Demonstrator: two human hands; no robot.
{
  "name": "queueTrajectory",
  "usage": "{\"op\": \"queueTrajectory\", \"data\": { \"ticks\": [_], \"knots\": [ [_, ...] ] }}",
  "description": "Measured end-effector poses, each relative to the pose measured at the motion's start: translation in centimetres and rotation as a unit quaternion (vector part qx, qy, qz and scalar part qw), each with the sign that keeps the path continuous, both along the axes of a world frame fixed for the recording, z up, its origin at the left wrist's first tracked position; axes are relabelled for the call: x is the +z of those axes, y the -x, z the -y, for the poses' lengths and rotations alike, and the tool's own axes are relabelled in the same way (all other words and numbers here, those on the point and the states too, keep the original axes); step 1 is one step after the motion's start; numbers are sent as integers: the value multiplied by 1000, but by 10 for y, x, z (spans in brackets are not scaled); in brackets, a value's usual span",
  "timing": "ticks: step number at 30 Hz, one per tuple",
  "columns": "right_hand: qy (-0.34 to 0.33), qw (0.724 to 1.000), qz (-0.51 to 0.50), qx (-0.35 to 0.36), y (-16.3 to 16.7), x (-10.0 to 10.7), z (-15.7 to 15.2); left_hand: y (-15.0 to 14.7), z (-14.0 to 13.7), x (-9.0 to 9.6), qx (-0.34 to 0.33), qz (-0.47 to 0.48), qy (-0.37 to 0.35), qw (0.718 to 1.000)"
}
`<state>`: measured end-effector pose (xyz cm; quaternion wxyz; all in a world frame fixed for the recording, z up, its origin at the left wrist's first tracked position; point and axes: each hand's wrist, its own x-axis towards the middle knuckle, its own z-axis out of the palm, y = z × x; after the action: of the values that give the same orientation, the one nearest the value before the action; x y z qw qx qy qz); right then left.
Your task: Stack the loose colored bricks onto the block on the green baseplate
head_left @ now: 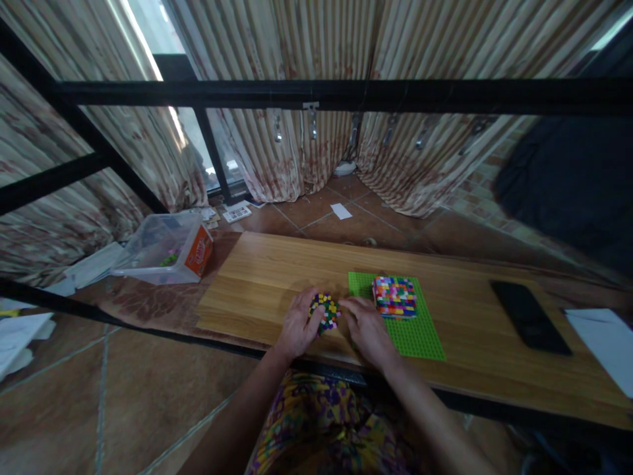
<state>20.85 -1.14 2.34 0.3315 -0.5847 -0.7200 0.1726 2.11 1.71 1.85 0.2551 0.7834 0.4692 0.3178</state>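
Small loose toy bricks (pixel 326 314) in many colours lie in a pile on the wooden board, between my two hands. My left hand (pixel 298 326) cups the pile's left side, thumb and fingers apart, the thumb reaching over the bricks. On the other side, my right hand (pixel 366 330) has its bent, parted fingers pointing at the pile's right edge; no brick shows in them. Just right of that hand, a multicoloured block of stacked bricks (pixel 395 297) sits on a green studded baseplate (pixel 420 340). My right hand overlaps the baseplate's left side.
The wooden board (pixel 257 277) bears a black phone (pixel 531 316) at right, with white paper (pixel 601 343) beyond. A clear plastic box (pixel 163 251) with an orange label and some bricks stands left. A black metal bar (pixel 316 94) crosses before the curtains (pixel 316 39).
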Motion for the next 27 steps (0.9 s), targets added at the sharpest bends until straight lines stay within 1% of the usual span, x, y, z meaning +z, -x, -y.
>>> {"op": "queueTrajectory", "data": {
  "ticks": [3,6,10,14,19,22,24,27],
  "knots": [
    [10,1000,23,-5,3,-4,2,14,10,3,-23,-43,-20,999],
    [11,999,39,-14,7,-9,2,24,19,3,-21,-103,-48,993],
    [8,998,52,-18,13,-10,0,22,23,-3,-1,-160,-63,985],
    [17,999,-1,-35,9,-2,8,15,23,-7,30,-179,-79,980],
    [44,986,-124,-101,-18,5,34,9,17,-10,60,-185,-103,976],
    [36,971,-181,-152,-43,6,47,4,12,-10,59,-191,-114,973],
    [17,962,-195,-190,-61,8,50,2,9,-9,49,-190,-120,973],
    [-26,957,-175,-230,-85,15,48,2,7,-8,34,-186,-129,974]
  ]
}}
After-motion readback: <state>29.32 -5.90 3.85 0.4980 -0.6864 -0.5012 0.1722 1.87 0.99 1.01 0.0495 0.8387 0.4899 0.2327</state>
